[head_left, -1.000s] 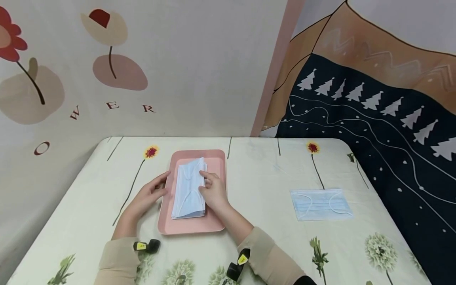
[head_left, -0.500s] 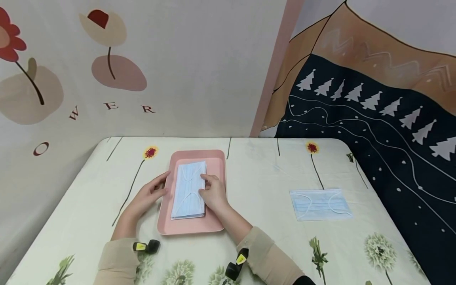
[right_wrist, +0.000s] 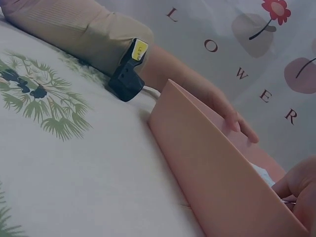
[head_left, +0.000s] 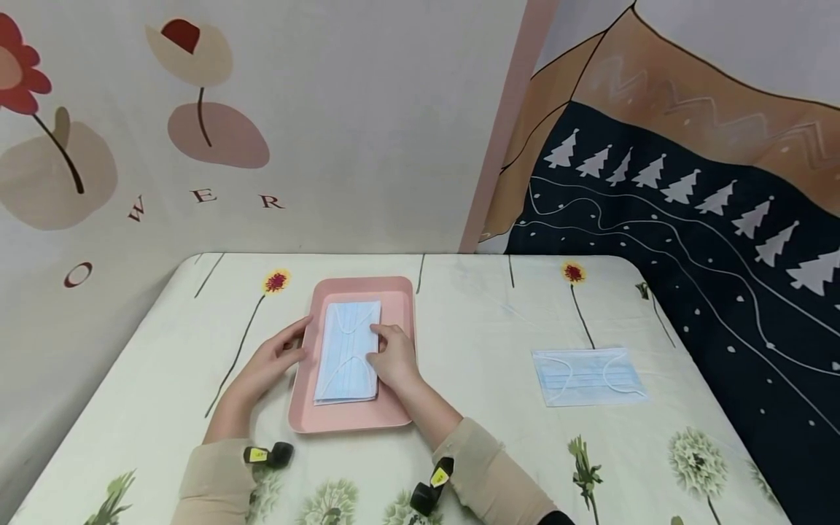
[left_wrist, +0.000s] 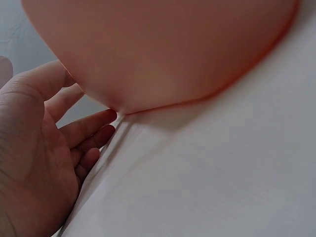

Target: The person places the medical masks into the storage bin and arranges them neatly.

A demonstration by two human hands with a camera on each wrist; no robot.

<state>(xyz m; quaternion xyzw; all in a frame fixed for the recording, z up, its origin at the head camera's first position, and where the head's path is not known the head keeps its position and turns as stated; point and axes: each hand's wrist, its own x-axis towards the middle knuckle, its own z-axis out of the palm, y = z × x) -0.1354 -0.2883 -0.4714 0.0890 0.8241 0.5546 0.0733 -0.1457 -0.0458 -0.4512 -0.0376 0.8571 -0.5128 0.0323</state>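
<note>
A pink tray (head_left: pixel 351 421) stands on the table with a small stack of light-blue face masks (head_left: pixel 348 350) lying lengthwise in it. At the stack's right edge, my right hand (head_left: pixel 397 357) pinches the masks between thumb and fingers, its wrist crossing the tray's right rim. My left hand (head_left: pixel 265 368) rests against the tray's left side, fingers extended and fingertips at the rim. In the left wrist view those fingers (left_wrist: pixel 89 126) touch the tray's wall (left_wrist: pixel 163 59). The right wrist view shows only part of the right hand (right_wrist: pixel 301 190), beside a sliver of mask.
One more face mask (head_left: pixel 590 376) lies flat on the table to the right, ear loops uppermost. A flower-patterned cloth (head_left: pixel 485 321) covers the table. Behind the table hangs a printed wall covering (head_left: pixel 367 124).
The top mask, earlier lifted and askew at its far end, now lies flat and lined up with the stack. My left hand has stayed at the tray's side.
</note>
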